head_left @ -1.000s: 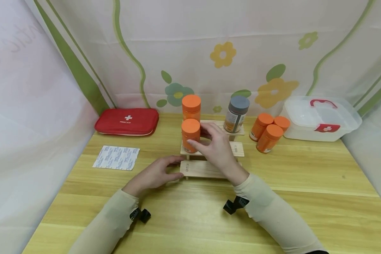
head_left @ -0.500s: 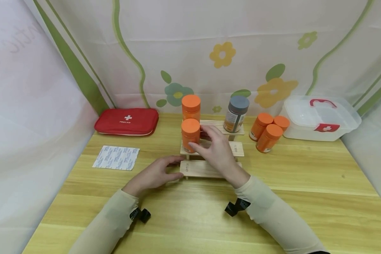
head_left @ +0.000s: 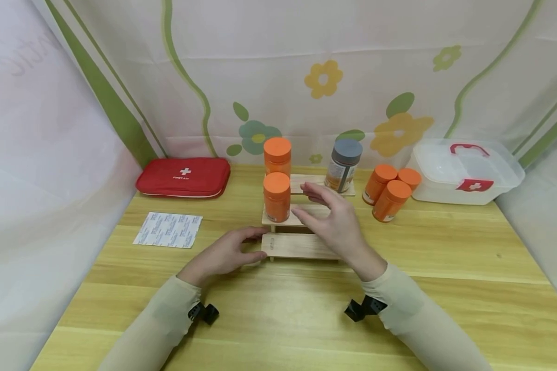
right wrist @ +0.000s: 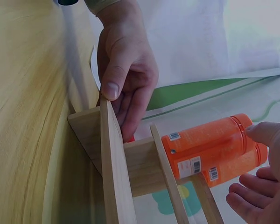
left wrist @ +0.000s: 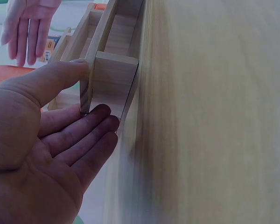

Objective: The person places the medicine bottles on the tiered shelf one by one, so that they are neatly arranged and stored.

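Note:
A three-step wooden rack [head_left: 301, 246] stands mid-table. On its middle step, at the left end, stands an orange bottle [head_left: 277, 198]; another orange bottle [head_left: 277, 154] is behind it on the top step, with a grey-lidded bottle [head_left: 343, 165] at that step's right end. My left hand [head_left: 225, 253] grips the left end of the lowest step, thumb on the front edge, fingers beneath, as the left wrist view shows. My right hand [head_left: 336, 221] is just right of the front orange bottle, fingers spread and holding nothing; in the right wrist view the hand [right wrist: 266, 182] has its thumb close to the lid.
Three orange bottles [head_left: 392, 201] stand together right of the rack, beside a clear lidded box [head_left: 466, 172] with a red handle. At the left lie a red first-aid pouch [head_left: 183, 178] and a printed white sheet [head_left: 168, 230]. A patterned curtain hangs behind.
My right hand has let go of the front orange bottle and moved a little to the right. That bottle stays on the middle step, and my left hand has kept its place.

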